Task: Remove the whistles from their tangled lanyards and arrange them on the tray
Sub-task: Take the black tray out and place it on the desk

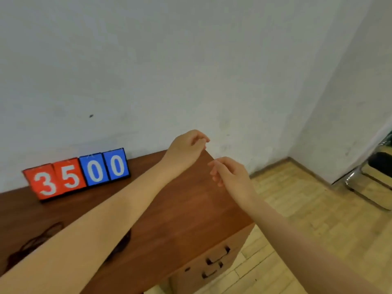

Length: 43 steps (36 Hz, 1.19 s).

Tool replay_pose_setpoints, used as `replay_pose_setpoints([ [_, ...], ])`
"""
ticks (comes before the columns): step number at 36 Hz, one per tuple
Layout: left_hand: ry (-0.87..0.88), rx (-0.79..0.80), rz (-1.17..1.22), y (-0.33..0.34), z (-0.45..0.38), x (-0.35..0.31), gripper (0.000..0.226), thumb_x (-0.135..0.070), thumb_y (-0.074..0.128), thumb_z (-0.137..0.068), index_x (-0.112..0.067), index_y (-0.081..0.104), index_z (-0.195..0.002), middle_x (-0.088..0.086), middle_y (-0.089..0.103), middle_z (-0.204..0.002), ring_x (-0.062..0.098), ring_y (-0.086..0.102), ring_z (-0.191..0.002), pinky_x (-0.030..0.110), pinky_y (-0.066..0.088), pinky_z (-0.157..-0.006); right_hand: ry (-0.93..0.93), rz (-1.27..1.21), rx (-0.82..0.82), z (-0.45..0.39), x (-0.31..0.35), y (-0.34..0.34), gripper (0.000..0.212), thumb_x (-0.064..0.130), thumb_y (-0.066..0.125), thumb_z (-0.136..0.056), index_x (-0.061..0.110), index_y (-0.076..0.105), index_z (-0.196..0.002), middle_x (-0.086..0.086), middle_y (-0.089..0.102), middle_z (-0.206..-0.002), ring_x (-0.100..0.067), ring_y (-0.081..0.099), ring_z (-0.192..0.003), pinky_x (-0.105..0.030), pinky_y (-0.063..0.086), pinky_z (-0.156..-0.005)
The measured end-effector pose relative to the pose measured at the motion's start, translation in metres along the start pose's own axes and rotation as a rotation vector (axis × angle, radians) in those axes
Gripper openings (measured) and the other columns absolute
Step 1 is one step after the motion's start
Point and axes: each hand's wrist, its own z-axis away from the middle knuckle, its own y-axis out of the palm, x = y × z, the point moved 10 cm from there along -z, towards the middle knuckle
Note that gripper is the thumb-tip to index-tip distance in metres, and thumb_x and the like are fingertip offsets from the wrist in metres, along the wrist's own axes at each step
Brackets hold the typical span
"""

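Observation:
Dark tangled lanyards (35,244) lie on the brown desk (186,219) at the lower left, partly hidden under my left forearm. Another dark bit of cord (121,245) shows on the forearm's right side. No whistle or tray is in view. My left hand (186,147) hovers over the desk's far right corner, fingers curled with the thumb against the fingertips, and nothing shows in it. My right hand (230,176) hangs just right of and below it, beside the desk's edge, fingers loosely curled and holding nothing. Both hands are far from the lanyards.
A scoreboard (76,177) with red 3 5 and blue 0 0 stands at the desk's back against the white wall. Drawer handles (216,259) show on the desk's right side. A chrome chair frame (364,185) stands on the wooden floor at right.

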Motion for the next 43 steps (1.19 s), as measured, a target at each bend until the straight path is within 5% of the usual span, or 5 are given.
replay_pose_setpoints([
  [18,-0.603,-0.369,0.001,-0.090,0.183,0.232,0.021,-0.020,0.043,-0.100,-0.027,0.062,-0.100,-0.010,0.065,-0.092,0.006,0.060,-0.085,0.027,0.049,-0.080,0.133,-0.062,0.570,0.052,-0.057,0.237,0.021,0.017,0.048,-0.096,0.020,0.068,-0.092,0.005,0.065,-0.077,-0.001,0.059,-0.065,-0.018,0.047,-0.058],
  [32,-0.832,-0.580,-0.036,-0.128,0.350,0.308,0.019,-0.018,0.044,-0.100,-0.027,0.061,-0.100,-0.011,0.064,-0.092,0.010,0.060,-0.088,0.027,0.047,-0.080,0.168,-0.061,0.863,0.171,-0.098,0.363,0.020,0.018,0.048,-0.098,0.023,0.066,-0.091,0.007,0.064,-0.079,-0.002,0.060,-0.071,-0.020,0.047,-0.067],
  [43,-0.958,-0.448,-0.107,-0.127,0.444,0.389,0.016,-0.023,0.046,-0.100,-0.026,0.061,-0.104,-0.008,0.063,-0.101,0.006,0.058,-0.096,0.022,0.043,-0.078,0.154,0.109,0.935,0.231,-0.143,0.427,0.018,0.020,0.049,-0.097,0.027,0.065,-0.093,0.013,0.064,-0.089,-0.002,0.060,-0.086,-0.018,0.046,-0.076],
])
